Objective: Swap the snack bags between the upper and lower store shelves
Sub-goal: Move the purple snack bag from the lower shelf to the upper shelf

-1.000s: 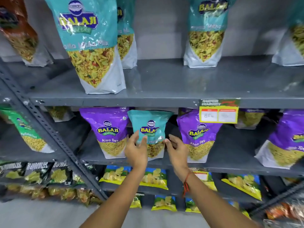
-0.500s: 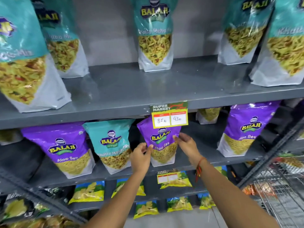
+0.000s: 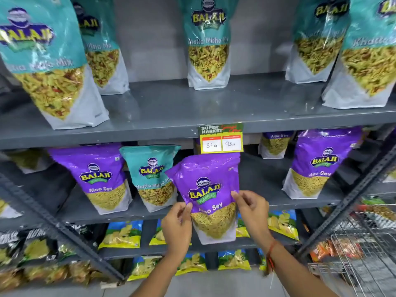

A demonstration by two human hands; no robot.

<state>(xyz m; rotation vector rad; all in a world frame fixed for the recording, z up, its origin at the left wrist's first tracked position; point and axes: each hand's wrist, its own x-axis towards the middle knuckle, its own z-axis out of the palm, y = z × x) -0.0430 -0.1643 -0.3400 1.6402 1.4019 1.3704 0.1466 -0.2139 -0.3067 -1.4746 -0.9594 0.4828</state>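
Observation:
I hold a purple Aloo Sev bag in front of the lower shelf, lifted clear of it and tilted slightly. My left hand pinches its left edge and my right hand grips its right edge. A teal Khatta Mitha bag stands on the lower shelf just left of it, between it and another purple bag. A further purple bag stands at the right. Teal bags line the upper shelf.
A price tag hangs from the upper shelf's front edge, right above the held bag. Yellow chip packets fill the shelves below. A wire cart stands at the lower right. Slanted grey uprights frame the shelves.
Both hands left the teal bag on the lower shelf, moved right to the purple Aloo Sev bag, gripped it and pulled it forward off the shelf. The view shifted right.

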